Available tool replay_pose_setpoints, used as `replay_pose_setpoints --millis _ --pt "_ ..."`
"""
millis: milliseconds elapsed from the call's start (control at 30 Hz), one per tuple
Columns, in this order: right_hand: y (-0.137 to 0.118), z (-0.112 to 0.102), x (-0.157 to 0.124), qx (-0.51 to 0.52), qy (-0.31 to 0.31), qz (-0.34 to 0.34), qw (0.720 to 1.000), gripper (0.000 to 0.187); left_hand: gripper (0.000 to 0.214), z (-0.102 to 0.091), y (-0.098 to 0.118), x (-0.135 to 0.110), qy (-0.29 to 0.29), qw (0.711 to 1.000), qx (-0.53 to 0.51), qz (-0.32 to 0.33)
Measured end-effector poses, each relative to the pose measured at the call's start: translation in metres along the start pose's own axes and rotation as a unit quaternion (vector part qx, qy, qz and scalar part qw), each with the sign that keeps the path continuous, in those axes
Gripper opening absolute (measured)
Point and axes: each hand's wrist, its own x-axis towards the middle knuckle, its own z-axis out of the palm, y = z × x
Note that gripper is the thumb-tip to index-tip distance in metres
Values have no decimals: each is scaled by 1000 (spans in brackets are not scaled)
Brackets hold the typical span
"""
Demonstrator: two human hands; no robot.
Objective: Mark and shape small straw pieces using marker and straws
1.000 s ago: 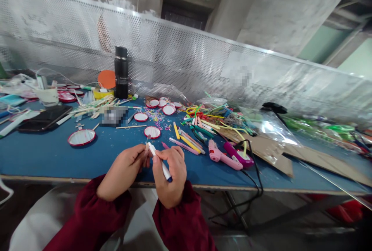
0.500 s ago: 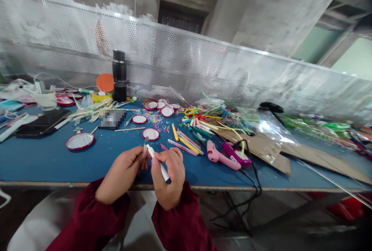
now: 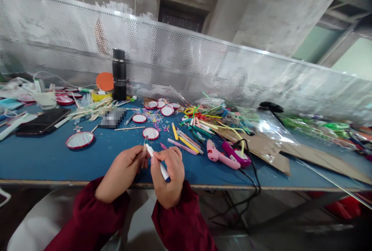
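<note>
Near the table's front edge, my right hand (image 3: 170,173) is closed around a white marker pen (image 3: 161,167) with a dark blue end. The pen slants up and left, its upper end close to the fingers of my left hand (image 3: 124,169). Those fingers pinch a small, thin wooden stick (image 3: 145,146) that stands nearly upright; its lower part is hidden by the fingers. Whether the pen touches the stick I cannot tell. Just beyond lies a round, red-rimmed white disc (image 3: 150,133). A larger red-rimmed disc (image 3: 80,140) rests to the left.
Right of my hands lie several coloured marker pens (image 3: 186,144), a pink glue gun (image 3: 222,157) with a black cable, and cardboard (image 3: 267,148). Behind are tiny coloured bands (image 3: 154,117), a black bottle (image 3: 119,74) and wooden sticks (image 3: 93,109). A perforated metal screen (image 3: 180,61) borders the blue table (image 3: 37,162).
Both hands stay almost in place, with the pen and the stick still held. The view has shifted very slightly.
</note>
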Motion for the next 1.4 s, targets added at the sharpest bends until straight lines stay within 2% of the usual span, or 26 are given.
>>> replay_pose_setpoints --millis 567,900,1133,1300,1400 --pt "-1 -1 1 0 0 6 1000 8 33 0 0 0 0 1000 12 -5" --pt "-2 0 -1 4 26 9 1000 7 33 0 1 -1 5 1000 -27 3" --pt "-1 0 -1 3 -3 -6 1000 7 34 -1 0 -1 1 1000 -20 -4" --pt "-1 0 0 -1 20 6 1000 8 36 -2 4 -2 11 999 -35 -15" --pt "-1 0 -1 10 14 -4 1000 8 36 -1 3 -1 12 999 -36 -21"
